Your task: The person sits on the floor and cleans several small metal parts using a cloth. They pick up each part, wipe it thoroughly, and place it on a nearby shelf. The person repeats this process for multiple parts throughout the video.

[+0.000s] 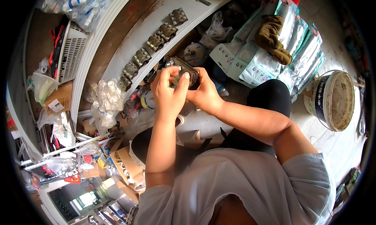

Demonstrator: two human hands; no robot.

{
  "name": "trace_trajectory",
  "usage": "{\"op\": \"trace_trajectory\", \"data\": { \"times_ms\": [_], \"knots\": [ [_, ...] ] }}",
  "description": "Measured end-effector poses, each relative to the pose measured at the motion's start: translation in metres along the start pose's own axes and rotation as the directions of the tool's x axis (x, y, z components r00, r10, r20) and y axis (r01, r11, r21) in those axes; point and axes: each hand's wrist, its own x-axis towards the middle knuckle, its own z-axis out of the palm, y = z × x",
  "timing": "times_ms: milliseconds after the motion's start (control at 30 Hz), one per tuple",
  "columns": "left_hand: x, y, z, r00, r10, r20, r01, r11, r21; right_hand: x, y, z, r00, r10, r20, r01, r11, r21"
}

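Observation:
Both hands meet at a rusty metal clamp (188, 68) made of stacked plates, below the shelf's edge. My left hand (171, 89) has its thumb and fingers at the near left side of the clamp; a small bright metal end shows by its fingertips. My right hand (204, 92) grips the right side, fingers behind it. Fingers and thumbs hide part of the piece. On the white shelf (192, 12) beyond, several similar bolted metal clamps (155, 42) lie in a slanting row. A small flat metal piece (203, 1) lies farther along the shelf.
Foil-and-plastic packages (261, 63) lie at the right, a brown cloth glove (273, 38) on top. A dirty bucket (340, 100) stands at far right. Bagged white fittings (107, 98) sit left of the hands. A spray can (220, 88) lies behind my right hand. A white basket (72, 51) is at left.

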Motion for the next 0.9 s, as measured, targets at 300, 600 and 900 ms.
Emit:
{"op": "trace_trajectory", "data": {
  "times_ms": [300,600,900],
  "knots": [
    [-0.001,-0.003,0.006,0.995,0.081,-0.058,-0.083,0.996,-0.032,0.000,-0.002,-0.001,1.000,0.011,-0.005,-0.011,1.000,-0.009],
    [-0.002,-0.008,0.000,0.982,0.174,0.076,-0.181,0.979,0.097,-0.002,-0.002,0.000,0.999,-0.024,-0.032,0.021,0.994,-0.106],
    [0.016,-0.046,-0.023,0.927,0.374,-0.045,-0.376,0.925,-0.060,0.012,-0.024,-0.015,0.959,0.184,0.214,-0.176,0.983,-0.054]
  ]
}}
